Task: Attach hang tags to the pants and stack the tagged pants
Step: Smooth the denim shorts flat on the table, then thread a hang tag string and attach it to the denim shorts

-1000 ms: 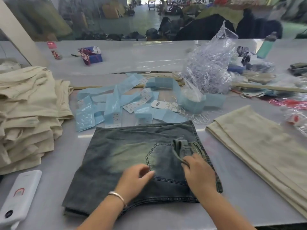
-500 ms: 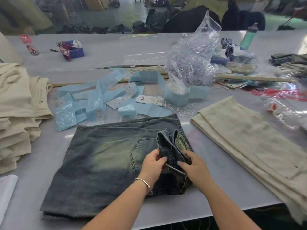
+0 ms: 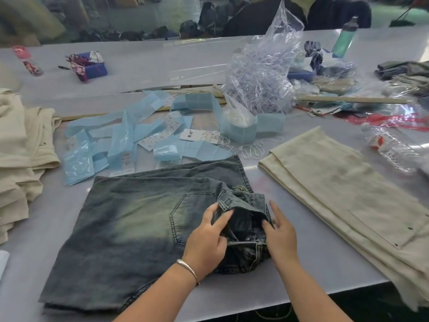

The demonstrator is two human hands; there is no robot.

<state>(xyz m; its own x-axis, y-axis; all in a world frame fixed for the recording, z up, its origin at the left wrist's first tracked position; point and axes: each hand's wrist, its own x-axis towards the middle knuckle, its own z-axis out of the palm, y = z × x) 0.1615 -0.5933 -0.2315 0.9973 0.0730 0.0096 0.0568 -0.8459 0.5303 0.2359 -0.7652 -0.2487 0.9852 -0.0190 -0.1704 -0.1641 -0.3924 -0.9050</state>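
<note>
Head view is showing one grey table (image 3: 313, 270) carrying everything, its far edge running under blurred heaps I cannot make out. One pair of faded denim pants (image 3: 130, 224) is lying folded at the near edge, in front of me, its lower left corner reaching that edge. One pair of cream pants (image 3: 343, 194) is lying flat toward the right edge, its near end being cut off by the frame. One stack of cream pants (image 3: 21, 159) is sitting at the left edge, only partly in view, so I cannot count the pieces in it. One clear plastic bag (image 3: 262, 73) of white loops is standing past the middle of the table. Many pale blue sleeves (image 3: 120, 140) are lying scattered between that bag and the denim, too overlapped to count; one white hang tag (image 3: 190, 135) with dark print is lying among them, its string tangled beside it. One crushed clear bottle (image 3: 394, 147) is lying near the right edge.

My left hand (image 3: 206, 238) is pinching the turned-up waistband of the denim pants between thumb and fingers. My right hand (image 3: 282, 233) is lying with fingers straight, pressing against the same waistband fold on its right side.
</note>
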